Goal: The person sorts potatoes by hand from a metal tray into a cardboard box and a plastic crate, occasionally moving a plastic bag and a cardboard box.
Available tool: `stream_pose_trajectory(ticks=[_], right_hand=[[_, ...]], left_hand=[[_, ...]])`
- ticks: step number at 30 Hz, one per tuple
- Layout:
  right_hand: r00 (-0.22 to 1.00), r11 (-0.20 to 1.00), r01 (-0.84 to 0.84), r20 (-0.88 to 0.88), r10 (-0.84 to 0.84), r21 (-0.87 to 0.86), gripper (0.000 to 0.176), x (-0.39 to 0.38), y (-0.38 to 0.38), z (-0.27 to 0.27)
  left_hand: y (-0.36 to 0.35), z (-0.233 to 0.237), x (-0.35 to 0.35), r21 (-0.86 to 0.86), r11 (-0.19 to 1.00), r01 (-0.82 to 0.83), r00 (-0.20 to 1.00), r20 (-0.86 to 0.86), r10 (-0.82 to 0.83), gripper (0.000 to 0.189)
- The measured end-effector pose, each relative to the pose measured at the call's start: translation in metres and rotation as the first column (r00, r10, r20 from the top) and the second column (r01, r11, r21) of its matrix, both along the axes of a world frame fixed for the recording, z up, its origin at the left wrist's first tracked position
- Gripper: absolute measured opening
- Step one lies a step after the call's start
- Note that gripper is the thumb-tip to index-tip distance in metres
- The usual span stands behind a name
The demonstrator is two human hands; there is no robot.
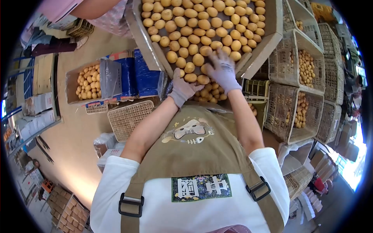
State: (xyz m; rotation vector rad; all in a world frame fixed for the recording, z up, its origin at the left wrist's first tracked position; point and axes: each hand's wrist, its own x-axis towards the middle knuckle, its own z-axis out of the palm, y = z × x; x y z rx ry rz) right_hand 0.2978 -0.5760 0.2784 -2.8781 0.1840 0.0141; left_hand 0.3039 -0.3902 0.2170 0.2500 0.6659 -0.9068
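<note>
Round yellow-orange produce [193,39], of a kind I cannot name for sure, lies spread across a sorting tray with raised board sides [145,42]. The tray narrows toward me to a mouth. Gloved, my left hand [182,89] rests at the left of that mouth, fingers apart, touching the nearest pieces. My right hand [222,71], also gloved, lies over the pieces at the right of the mouth with its fingers spread; its palm side is hidden. Below the mouth, between my wrists, more produce [211,93] is heaped, its container mostly covered by my apron [194,151].
At left a crate [72,87] of the same produce stands beside blue wrapped boxes [145,73]. An upturned-looking plastic basket [130,118] is near my left forearm. Stacked crates [278,70], some holding produce, line the right. Another person's pink sleeve [62,7] shows at upper left.
</note>
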Motion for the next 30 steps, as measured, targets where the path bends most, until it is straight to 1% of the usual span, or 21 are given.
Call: stream_pose_trajectory(ticks=[2,3,4,6,7,10,11,12,14,15,18,19,20,21,22,24,26,27,28,29,30], right_hand=[[0.956,0.959,-0.273,-0.136,0.261,-0.079,0.051,-0.003,0.004,0.011],[0.949,0.951,-0.308,-0.082,0.305,-0.019,0.045,-0.002,-0.007,0.011],[0.955,0.962,-0.264,-0.122,0.271,0.074,0.039,0.002,-0.026,0.009],[0.989,0.974,0.039,-0.15,-0.005,0.222,0.035,0.013,-0.039,0.015],[0.995,0.987,0.089,-0.06,-0.081,0.132,0.04,0.018,-0.036,0.018],[0.996,0.991,-0.07,-0.062,0.063,-0.111,0.047,0.017,-0.002,0.014],[0.95,0.983,-0.164,-0.281,0.135,-0.082,0.052,0.019,-0.001,0.021],[0.95,0.979,-0.203,-0.248,0.192,-0.017,0.051,0.016,-0.006,0.017],[0.934,0.988,-0.1,-0.331,0.134,0.119,0.056,0.026,-0.031,0.004],[0.982,0.975,0.056,-0.188,-0.015,0.217,0.049,0.026,-0.039,-0.004],[0.988,0.97,-0.012,0.144,0.048,-0.243,0.033,0.014,-0.014,0.004],[0.997,0.984,-0.03,0.065,0.042,-0.175,0.036,0.018,-0.019,0.011],[0.999,0.994,-0.038,-0.015,0.037,-0.106,0.04,0.023,-0.024,0.018],[0.986,0.997,0.034,-0.168,-0.023,0.064,0.049,0.04,-0.045,0.022],[0.988,0.993,0.077,-0.143,-0.063,0.094,0.058,0.048,-0.051,0.019],[0.985,0.974,0.157,-0.093,-0.143,0.162,0.079,0.062,-0.061,0.014],[0.949,0.965,0.22,-0.197,-0.246,-0.145,0.082,0.066,-0.012,0.014],[0.985,0.985,0.103,-0.125,-0.12,-0.135,0.086,0.054,-0.012,-0.006],[0.962,0.989,-0.022,-0.273,-0.02,-0.148,0.086,0.046,-0.006,0.019],[0.954,0.979,-0.165,-0.273,0.126,-0.123,0.083,0.032,-0.017,0.014],[0.923,0.947,-0.306,-0.275,0.27,-0.098,0.08,0.016,-0.031,0.006]], left_hand=[[0.001,0.003,-0.001,0.002,1.0,-0.012,0.999,-0.043,0.012,0.071],[0.003,0.004,-0.001,0.025,1.0,-0.015,0.999,-0.04,0.016,0.071],[0.002,0.011,-0.001,0.044,0.999,-0.019,0.999,-0.042,0.021,0.071],[0.0,0.019,-0.003,0.08,0.997,-0.021,0.999,-0.046,0.025,0.07],[-0.001,0.018,-0.003,0.07,0.997,-0.023,0.999,-0.046,0.026,0.071],[0.001,0.005,-0.005,-0.009,1.0,-0.021,0.999,-0.033,0.02,0.073],[0.002,-0.001,-0.005,-0.078,0.997,-0.018,1.0,-0.022,0.016,0.074],[0.002,-0.007,-0.004,-0.152,0.988,-0.017,1.0,-0.011,0.016,0.075],[0.002,-0.007,-0.002,-0.118,0.993,-0.008,1.0,-0.031,0.005,0.074],[0.0,-0.006,-0.002,-0.101,0.995,-0.006,0.999,-0.039,0.002,0.074],[-0.001,0.009,0.0,0.138,0.989,0.046,0.996,-0.086,-0.034,0.066],[0.002,0.002,0.001,0.151,0.982,0.116,0.989,-0.112,-0.1,0.058],[0.004,-0.008,0.0,0.25,0.953,0.171,0.985,-0.036,-0.167,0.055],[0.004,-0.019,-0.003,0.347,0.914,0.212,0.971,0.031,-0.237,0.053],[0.003,-0.024,-0.005,0.44,0.865,0.244,0.946,0.087,-0.311,0.051],[0.0,-0.008,-0.001,0.404,0.9,0.163,0.962,0.135,-0.236,0.052],[-0.001,0.0,-0.001,0.399,0.914,0.078,0.966,0.195,-0.167,0.053],[-0.004,0.028,0.002,0.431,0.902,0.011,0.969,0.219,-0.117,0.054],[0.0,0.037,0.004,0.462,0.887,0.017,0.946,0.278,-0.163,0.053],[0.003,0.045,0.006,0.49,0.872,0.018,0.92,0.333,-0.206,0.051],[0.003,0.051,0.012,0.39,0.92,0.034,0.973,0.196,-0.119,0.05]])
